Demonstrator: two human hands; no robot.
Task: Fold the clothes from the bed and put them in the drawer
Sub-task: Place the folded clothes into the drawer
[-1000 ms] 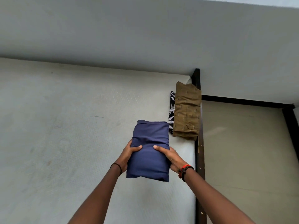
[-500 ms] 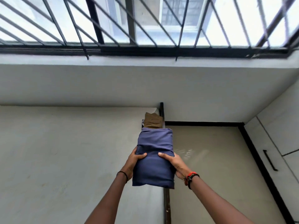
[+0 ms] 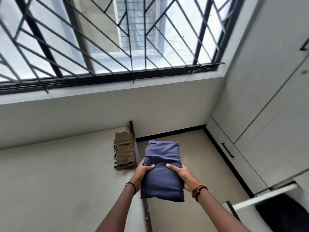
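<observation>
Thumbs (image 3: 149,167) curl over the top face of a folded blue garment (image 3: 163,168), one from each side, while the other fingers are tucked beneath it, out of sight. The left hand (image 3: 142,173) grips its left edge and the right hand (image 3: 182,174) its right edge, so the bundle hangs in the air at about 6 o'clock from the centre of the view, above the dark bed frame (image 3: 133,139) and the strip of floor (image 3: 192,164) beside it.

A barred window (image 3: 100,39) fills the span from 10 to 1 o'clock, with a pale wall (image 3: 117,111) below it. White wardrobe doors (image 3: 267,106) run down the 3 o'clock side, and a black handle (image 3: 227,150) sits on a lower panel. The bed (image 3: 58,181), with its bare light mattress, takes up the 8 o'clock area. At 4 to 5 o'clock an open drawer (image 3: 264,197) juts out, white at the front and dark inside; the blue garment is near it but apart from it.

On the mattress at 7 o'clock of centre, just beside the frame, lies a folded brown garment (image 3: 124,153) on top of a black-and-white patterned cloth (image 3: 115,159), of which only an edge shows. A thin black band (image 3: 132,185) circles the left wrist, and red and dark beads (image 3: 199,190) circle the right.
</observation>
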